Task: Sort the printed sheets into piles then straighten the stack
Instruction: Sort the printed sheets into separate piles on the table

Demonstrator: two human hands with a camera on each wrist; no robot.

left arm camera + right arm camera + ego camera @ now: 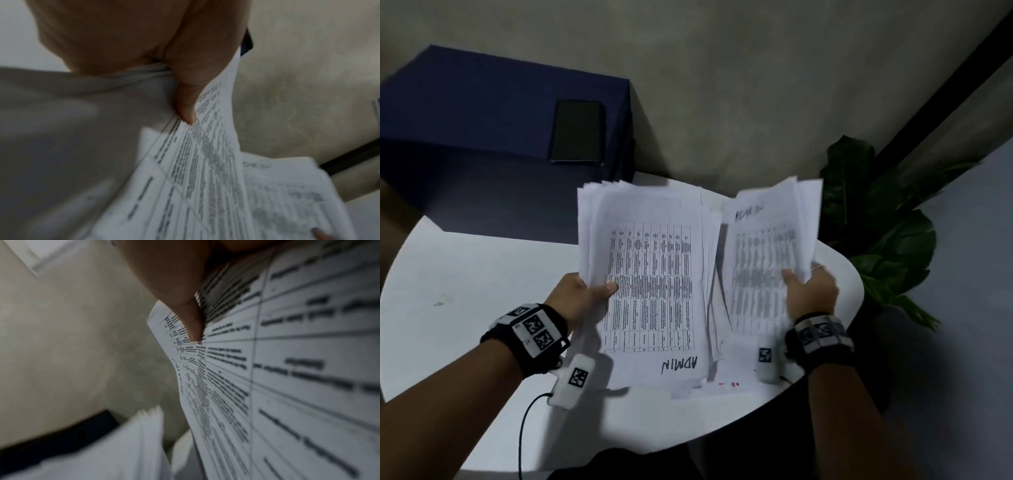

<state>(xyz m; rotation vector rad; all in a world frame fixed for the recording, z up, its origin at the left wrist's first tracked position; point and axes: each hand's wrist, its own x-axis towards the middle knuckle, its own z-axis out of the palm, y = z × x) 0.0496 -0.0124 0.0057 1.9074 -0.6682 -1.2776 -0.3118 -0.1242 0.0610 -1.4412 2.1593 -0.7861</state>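
The left hand (pixel 580 296) grips a thick bundle of printed sheets (pixel 650 274) at its left long edge, thumb (pixel 186 104) on the top page and the other fingers hidden below, and holds it a little above the white round tabletop (pixel 465 284). The right hand (pixel 810 291) pinches a thinner bundle (pixel 767 253) at its right edge, the thumb (pixel 192 321) pressed on the printed table, and this bundle stands tilted up and away from the thick one; so both grips are closed on paper. More sheets seem to lie under the two bundles on the tabletop, near its front right edge. The paper is thin, white and matte, printed with dense grey tables, and the top left page carries the handwritten word "ADMIN". I judge that a single sheet is very light and limp, while the thick bundle is rather heavy and bends in a curve where it is not supported. The far edges are uneven and fan out, so the sheets probably slide easily on each other. A good place to hold is the middle of a long side, thumb above and fingers below, and for squaring, both short ends held loosely so the sheets can settle. Behind the tabletop stands a dark blue box (pixel 482 113) with a black phone (pixel 577 132) on it, and a plant (pixel 887 236) with broad glossy leaves is at the right.
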